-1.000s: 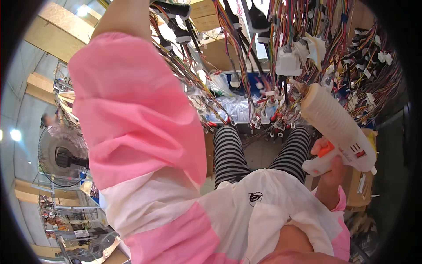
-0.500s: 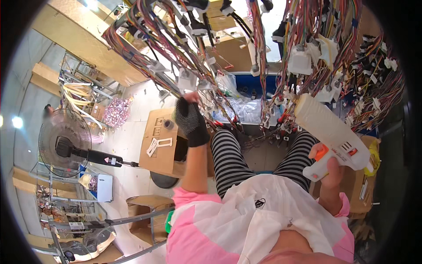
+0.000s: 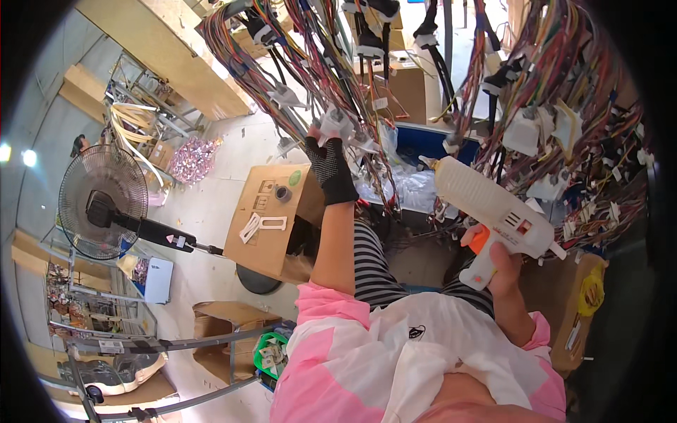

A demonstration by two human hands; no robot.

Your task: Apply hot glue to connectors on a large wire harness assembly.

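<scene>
My right hand point(image 3: 499, 268) is wrapped round the handle of a white hot glue gun point(image 3: 493, 204), a finger by its orange trigger. The gun's nozzle points up and left toward the hanging wires. My left hand point(image 3: 330, 169), in a black fingerless glove with light dots, reaches up to a bundle of many-coloured wires point(image 3: 243, 63). Its bare fingertips close on a white connector point(image 3: 337, 123) at the lower end of that bundle. More wire harnesses point(image 3: 557, 56) with white connectors and black sleeves hang to the right.
Behind the wires stands a blue bin point(image 3: 423, 141) with clear plastic bags point(image 3: 409, 185). An opened cardboard box point(image 3: 264, 233) with white pieces on top is left of my legs. A black fan point(image 3: 102, 204) stands farther left, near metal racks point(image 3: 106, 310). A green basket point(image 3: 269, 356) sits lower left.
My left hand has moved up and right onto the white connector. The glue gun in my right hand has swung left toward the middle. The whole view has shifted slightly.
</scene>
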